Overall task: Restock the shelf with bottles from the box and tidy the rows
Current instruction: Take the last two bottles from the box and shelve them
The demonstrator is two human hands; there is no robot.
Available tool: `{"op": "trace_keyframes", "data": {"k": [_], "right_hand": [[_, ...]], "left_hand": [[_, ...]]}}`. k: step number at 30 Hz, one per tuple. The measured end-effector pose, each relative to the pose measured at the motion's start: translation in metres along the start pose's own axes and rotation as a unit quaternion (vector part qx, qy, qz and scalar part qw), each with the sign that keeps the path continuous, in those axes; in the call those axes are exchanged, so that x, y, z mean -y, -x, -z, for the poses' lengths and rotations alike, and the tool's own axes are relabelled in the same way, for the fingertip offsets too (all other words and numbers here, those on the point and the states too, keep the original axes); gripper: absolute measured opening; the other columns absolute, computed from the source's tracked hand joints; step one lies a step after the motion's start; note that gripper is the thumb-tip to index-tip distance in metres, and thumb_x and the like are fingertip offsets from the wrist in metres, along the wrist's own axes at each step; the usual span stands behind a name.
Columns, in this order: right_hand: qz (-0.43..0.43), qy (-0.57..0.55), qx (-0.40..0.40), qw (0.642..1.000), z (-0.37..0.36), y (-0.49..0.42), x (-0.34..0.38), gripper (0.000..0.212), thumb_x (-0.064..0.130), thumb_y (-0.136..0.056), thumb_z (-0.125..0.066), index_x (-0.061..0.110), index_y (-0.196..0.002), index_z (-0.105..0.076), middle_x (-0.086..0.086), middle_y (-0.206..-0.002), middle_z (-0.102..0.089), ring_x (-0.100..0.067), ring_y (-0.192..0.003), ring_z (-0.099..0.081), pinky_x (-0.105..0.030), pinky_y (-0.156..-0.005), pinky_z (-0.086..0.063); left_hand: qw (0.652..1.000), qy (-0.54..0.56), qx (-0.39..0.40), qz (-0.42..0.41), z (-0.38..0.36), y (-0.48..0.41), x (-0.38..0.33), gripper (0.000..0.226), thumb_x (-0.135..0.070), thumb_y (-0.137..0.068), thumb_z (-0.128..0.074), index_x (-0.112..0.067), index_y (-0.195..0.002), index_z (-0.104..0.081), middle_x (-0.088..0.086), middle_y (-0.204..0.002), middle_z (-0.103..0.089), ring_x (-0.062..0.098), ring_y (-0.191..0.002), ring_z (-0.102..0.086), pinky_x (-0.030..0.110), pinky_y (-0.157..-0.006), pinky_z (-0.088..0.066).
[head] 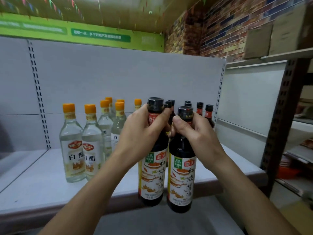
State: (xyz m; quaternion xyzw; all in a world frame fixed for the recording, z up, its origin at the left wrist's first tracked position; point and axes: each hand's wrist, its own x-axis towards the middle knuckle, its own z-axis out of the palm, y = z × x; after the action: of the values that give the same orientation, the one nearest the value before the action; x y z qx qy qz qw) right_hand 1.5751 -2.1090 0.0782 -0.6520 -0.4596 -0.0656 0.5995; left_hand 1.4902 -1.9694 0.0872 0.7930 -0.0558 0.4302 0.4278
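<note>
The left hand has its fingers and thumb curled tight round the neck of a dark sauce bottle, just under its black cap. The right hand grips the neck of a second dark sauce bottle the same way. The two bottles stand upright side by side, touching or nearly so. Their lower ends show in front of the front edge of the white shelf, toward its right half; whether they rest on anything cannot be told. Behind them, near the shelf's back right corner, stands a cluster of matching dark bottles. Left of the hands, rows of clear orange-capped bottles run from near mid-depth back toward the grey back panel. A green sign runs above the panel, and a brick wall rises at the right.
</note>
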Motion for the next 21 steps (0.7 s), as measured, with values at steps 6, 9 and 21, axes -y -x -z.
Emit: {"op": "trace_keyframes", "data": {"k": [6,9,21], "right_hand": [[0.000,-0.006,0.007,1.000,0.000,-0.024,-0.020,0.031,0.039,-0.099,-0.054,0.012,-0.087,-0.061,-0.009,-0.080,-0.070,-0.023,-0.081,-0.071,-0.045,-0.083,-0.057],[-0.003,-0.013,0.010,1.000,0.004,-0.038,-0.030,0.031,0.037,-0.102,-0.054,0.011,-0.088,-0.061,-0.009,-0.081,-0.070,-0.021,-0.081,-0.071,-0.045,-0.084,-0.057],[-0.013,-0.019,0.010,1.000,0.020,-0.080,-0.081,0.030,0.032,-0.104,-0.054,0.009,-0.086,-0.063,-0.009,-0.082,-0.070,-0.019,-0.082,-0.068,-0.045,-0.087,-0.055]], "left_hand": [[0.999,-0.031,-0.025,0.020,-0.005,-0.016,0.024,0.026,-0.037,-0.101,-0.058,-0.017,-0.087,-0.065,-0.006,-0.079,-0.075,0.009,-0.075,-0.073,0.045,-0.076,-0.060],[0.998,-0.037,-0.032,0.029,-0.013,-0.026,0.033,0.025,-0.038,-0.101,-0.058,-0.019,-0.087,-0.065,-0.007,-0.079,-0.075,0.007,-0.073,-0.072,0.043,-0.074,-0.061],[0.991,-0.104,-0.060,0.064,-0.045,-0.060,0.080,0.030,-0.049,-0.100,-0.056,-0.025,-0.084,-0.064,-0.010,-0.079,-0.073,0.008,-0.074,-0.071,0.049,-0.072,-0.059]]}}
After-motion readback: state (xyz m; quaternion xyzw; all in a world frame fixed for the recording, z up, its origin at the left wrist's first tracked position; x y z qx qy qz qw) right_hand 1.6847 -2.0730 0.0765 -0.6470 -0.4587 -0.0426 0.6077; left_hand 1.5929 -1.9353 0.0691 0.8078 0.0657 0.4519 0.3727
